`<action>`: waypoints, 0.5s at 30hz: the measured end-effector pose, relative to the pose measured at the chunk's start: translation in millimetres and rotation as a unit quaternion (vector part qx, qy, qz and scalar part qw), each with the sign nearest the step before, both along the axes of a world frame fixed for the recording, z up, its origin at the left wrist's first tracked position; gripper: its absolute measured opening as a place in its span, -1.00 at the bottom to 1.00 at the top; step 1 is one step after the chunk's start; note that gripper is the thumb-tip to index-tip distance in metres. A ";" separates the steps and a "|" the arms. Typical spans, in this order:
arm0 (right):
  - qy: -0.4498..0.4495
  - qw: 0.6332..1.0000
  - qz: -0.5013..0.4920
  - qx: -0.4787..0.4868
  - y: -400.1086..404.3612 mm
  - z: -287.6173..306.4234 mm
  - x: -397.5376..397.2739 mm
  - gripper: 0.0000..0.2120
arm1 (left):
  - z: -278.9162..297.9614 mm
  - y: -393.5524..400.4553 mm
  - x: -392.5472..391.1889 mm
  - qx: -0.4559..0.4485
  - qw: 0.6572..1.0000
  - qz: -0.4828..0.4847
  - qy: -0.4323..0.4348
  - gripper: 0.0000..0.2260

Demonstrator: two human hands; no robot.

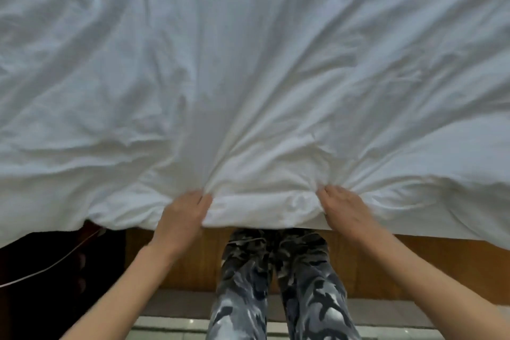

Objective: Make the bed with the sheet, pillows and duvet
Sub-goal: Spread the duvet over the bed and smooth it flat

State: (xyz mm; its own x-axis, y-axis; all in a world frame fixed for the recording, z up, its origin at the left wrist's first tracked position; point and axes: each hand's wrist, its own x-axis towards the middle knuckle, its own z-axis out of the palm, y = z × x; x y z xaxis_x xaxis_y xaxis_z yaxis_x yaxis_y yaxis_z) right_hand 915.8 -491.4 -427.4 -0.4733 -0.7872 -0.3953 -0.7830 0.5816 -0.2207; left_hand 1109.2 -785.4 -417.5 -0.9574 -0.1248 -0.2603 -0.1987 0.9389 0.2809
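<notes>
A white duvet point(248, 77) lies wrinkled across the whole bed and fills most of the view. Its near edge hangs over the foot of the bed. My left hand point(183, 211) grips that edge left of centre, fingers curled into the fabric. My right hand point(345, 208) grips the same edge right of centre. Folds fan out from both hands across the cover. No pillows or sheet show; the duvet hides what lies under it.
Below the duvet's edge runs the brown wooden bed frame point(414, 270). My legs in camouflage trousers point(276, 290) stand against it on a tiled floor point(171, 326). A dark area with a thin white cable point(52, 265) is at the lower left.
</notes>
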 end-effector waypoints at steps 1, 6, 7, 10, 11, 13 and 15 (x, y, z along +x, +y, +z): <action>-0.022 0.999 0.022 0.022 16.6 3.6 14.8 -0.53 | 1.7 11.9 19.4 0.013 1.000 -0.010 0.001 -0.62; -0.084 0.994 0.030 0.062 42.3 -0.4 42.2 -0.48 | -14.9 38.9 49.3 0.052 0.992 -0.018 -0.112 -0.62; -0.081 0.994 0.025 0.062 38.2 -4.5 40.6 -0.45 | -16.1 41.3 47.0 0.060 0.991 -0.020 -0.121 -0.63; -0.089 0.993 0.048 0.064 34.7 -6.5 39.0 -0.45 | -9.3 53.0 39.8 0.103 0.989 -0.035 -0.102 -0.59; -0.102 0.991 0.058 0.063 37.5 -2.2 39.8 -0.45 | -5.4 59.3 34.0 0.112 0.990 -0.043 -0.076 -0.58; -0.100 0.991 0.073 0.050 48.5 8.6 39.9 -0.38 | 0.2 75.0 16.5 0.118 0.992 -0.040 -0.028 -0.58; -0.062 0.996 0.066 -0.003 64.9 16.4 31.5 -0.44 | 1.0 98.2 -13.6 0.127 0.991 -0.028 0.009 -0.55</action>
State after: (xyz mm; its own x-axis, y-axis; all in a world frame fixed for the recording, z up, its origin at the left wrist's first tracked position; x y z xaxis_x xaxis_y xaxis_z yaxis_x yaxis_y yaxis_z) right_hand 947.3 -426.5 -411.1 -0.3131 -0.8419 -0.4395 -0.8198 0.4732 -0.3226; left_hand 1095.6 -687.2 -416.5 -0.9661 -0.0035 -0.2583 -0.1403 0.8467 0.5132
